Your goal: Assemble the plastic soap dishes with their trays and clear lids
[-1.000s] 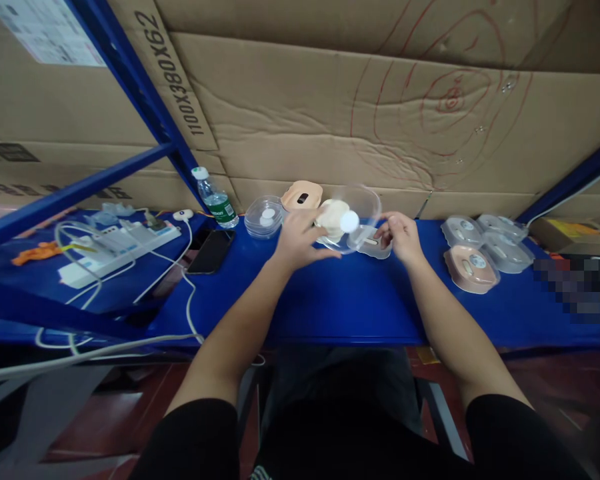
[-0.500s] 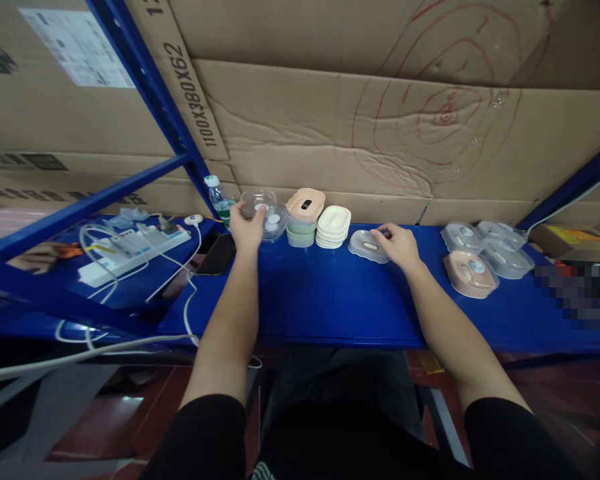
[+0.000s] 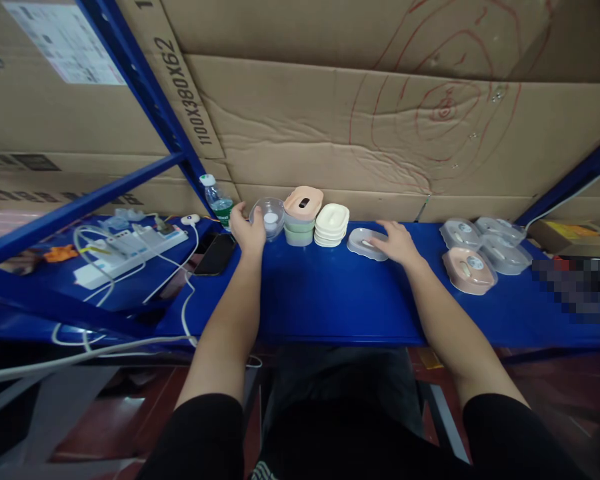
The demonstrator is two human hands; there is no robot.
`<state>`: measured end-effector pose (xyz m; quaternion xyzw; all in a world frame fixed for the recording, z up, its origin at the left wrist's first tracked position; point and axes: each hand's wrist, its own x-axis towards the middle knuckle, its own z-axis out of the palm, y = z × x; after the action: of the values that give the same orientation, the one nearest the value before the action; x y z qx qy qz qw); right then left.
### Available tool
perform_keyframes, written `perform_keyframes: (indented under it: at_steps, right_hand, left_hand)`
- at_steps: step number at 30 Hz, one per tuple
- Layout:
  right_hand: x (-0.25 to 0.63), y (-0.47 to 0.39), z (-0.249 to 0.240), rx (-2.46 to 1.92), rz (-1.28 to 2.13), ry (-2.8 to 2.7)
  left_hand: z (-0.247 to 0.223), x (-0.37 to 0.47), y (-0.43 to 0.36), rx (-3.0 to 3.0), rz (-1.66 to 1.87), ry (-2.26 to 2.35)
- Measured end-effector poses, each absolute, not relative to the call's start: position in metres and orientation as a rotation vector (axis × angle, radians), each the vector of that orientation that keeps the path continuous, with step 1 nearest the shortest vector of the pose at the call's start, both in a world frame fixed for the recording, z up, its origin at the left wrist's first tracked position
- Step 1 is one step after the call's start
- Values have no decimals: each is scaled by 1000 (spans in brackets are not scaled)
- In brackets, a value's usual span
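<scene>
My left hand [image 3: 249, 230] is at the left edge of the clear plastic covers [image 3: 275, 229], which sit nested with a round white piece showing inside. Its thumb and fingers are apart, the thumb against the rim. My right hand [image 3: 399, 241] rests over the right end of a grey oval lid [image 3: 361, 241] lying flat on the blue shelf, fingers spread and thumb touching the lid. Between my hands stand a pink lid [image 3: 307, 200] on top of grey and green boxes [image 3: 299, 235], and beside them a stack of cream lids [image 3: 333, 225].
Closed food boxes, grey [image 3: 507, 257] and pink [image 3: 469, 272], sit at the right. On the left are a water bottle [image 3: 217, 202], a phone [image 3: 215, 255] and a power strip [image 3: 130, 250] with white cables. Cardboard [image 3: 300, 127] backs the blue shelf [image 3: 340, 300].
The clear cover my left hand held up now sits lower, on the other one, and those fingers have opened. My right fingers have spread from their pinch on the grey lid.
</scene>
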<state>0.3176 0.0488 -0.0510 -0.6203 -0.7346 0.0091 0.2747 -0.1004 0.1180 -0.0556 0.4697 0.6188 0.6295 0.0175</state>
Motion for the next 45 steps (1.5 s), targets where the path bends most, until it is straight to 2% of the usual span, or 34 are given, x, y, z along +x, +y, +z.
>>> perform_keyframes:
  at_steps: [4,11,13,18,23,32,38,45]
  right_hand:
    - [320,51,-59,-1793,178,-2116]
    - [316,51,-59,-1544,319,-2237]
    - [312,48,-56,-1459,346,-2254]
    - [304,37,-45,-1311,443,-2265]
    - [299,31,-38,-1187,632,-2257]
    - [294,29,-39,-1043,697,-2186]
    - [291,27,-34,-1015,864,-2040]
    - [288,24,-25,-918,931,-1836]
  left_hand:
    - [-45,-81,100,1692,2109,1837]
    - [-35,-29,62,2250,2008,1444]
    - [-37,-15,53,2467,1857,1202]
    - [-42,9,36,2737,1222,770]
    - [-44,12,32,2729,965,848]
    - [-49,10,35,2640,750,920]
    - [-49,8,35,2679,777,880]
    - [-49,6,45,2558,1096,974]
